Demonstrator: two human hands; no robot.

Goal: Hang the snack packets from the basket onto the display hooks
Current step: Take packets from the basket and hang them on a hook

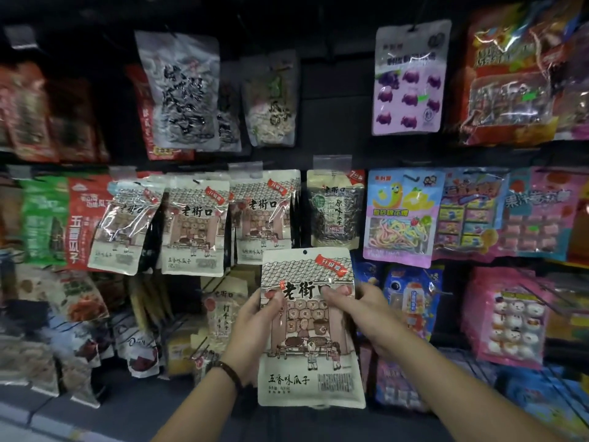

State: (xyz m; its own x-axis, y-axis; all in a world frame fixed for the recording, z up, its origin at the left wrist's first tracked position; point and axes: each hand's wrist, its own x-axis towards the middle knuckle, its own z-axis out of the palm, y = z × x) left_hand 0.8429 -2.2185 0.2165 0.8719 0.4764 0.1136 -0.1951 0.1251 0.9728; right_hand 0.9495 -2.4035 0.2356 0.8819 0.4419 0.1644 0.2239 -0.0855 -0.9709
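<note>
Presently the cream snack packet [310, 352] is held upright before the lower middle of the display rack [334, 90], just below its middle row; it is pinched at its upper sides by the left hand [255, 327] and the right hand [360, 311], thumbs curled over the front. For a clean hang, the punched hole [305, 252] at the top edge should be left uncovered and level, raised to the hook carrying the matching packets [194, 224] toward the rack's left, and slid fully back; that hook itself cannot be made out.
</note>
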